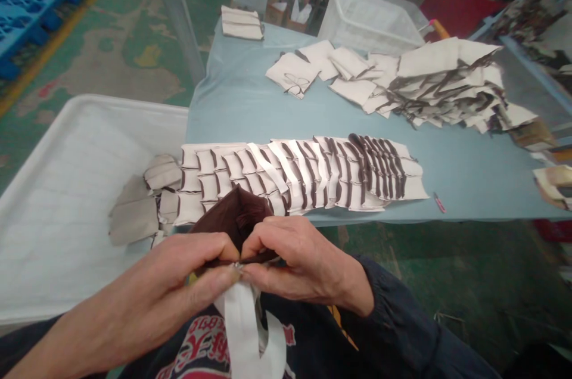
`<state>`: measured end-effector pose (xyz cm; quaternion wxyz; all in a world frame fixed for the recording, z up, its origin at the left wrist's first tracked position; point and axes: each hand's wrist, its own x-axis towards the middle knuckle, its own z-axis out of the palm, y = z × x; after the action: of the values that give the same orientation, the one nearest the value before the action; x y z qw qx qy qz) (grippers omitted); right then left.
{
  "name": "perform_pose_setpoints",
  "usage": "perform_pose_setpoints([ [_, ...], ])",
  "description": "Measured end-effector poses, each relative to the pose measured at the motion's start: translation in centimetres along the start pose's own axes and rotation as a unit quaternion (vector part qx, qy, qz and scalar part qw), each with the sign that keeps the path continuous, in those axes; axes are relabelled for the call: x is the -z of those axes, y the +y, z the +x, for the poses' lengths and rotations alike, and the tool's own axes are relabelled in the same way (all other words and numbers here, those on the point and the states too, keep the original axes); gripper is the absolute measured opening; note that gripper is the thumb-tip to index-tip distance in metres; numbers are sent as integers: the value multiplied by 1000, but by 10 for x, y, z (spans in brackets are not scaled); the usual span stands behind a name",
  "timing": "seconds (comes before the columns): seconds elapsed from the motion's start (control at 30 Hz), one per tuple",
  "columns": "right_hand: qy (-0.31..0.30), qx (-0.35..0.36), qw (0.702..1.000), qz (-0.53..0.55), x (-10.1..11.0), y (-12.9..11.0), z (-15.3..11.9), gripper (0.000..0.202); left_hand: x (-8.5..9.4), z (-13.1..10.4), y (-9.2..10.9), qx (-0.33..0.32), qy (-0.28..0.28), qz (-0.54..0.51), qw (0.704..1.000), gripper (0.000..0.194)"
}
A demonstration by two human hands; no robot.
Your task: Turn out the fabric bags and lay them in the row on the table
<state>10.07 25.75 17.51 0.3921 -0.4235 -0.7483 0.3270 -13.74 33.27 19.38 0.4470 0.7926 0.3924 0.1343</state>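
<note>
Fabric point(223, 215), dark brown, is held at the near side of the table point(241, 93). Its narrow edge is in the grip, and its wider part extends past the fingers, toward the table. White strip point(243, 325) hangs from the grip, on the side away from the table. Left hand point(192, 266) and right hand point(295, 257) pinch the fabric between thumb and fingers, tips close together. The forearms come inward from both sides. Overlapping pale pieces point(286, 179) lie along the near edge of the table.
</note>
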Motion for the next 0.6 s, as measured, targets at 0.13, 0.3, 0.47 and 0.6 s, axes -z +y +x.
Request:
perform_pose_setpoints([
  [0.13, -5, -48, 998, 41, 9, -2, -5, 10, -7, 4, -1, 21, -68, -14, 997, 38],
  [0.3, 30, 30, 998, -46, 8, 2, -6, 11, -9, 5, -7, 24, -142, -71, 987, 37],
  [0.47, 39, 77, 985, -150, 3, 4, -2, 22, -12, 7, -8, 1, -119, -79, 990, 36],
  [0.6, 41, 89, 978, -186, 3, 4, -1, 27, -15, 6, -9, -16, -104, -76, 991, 34],
])
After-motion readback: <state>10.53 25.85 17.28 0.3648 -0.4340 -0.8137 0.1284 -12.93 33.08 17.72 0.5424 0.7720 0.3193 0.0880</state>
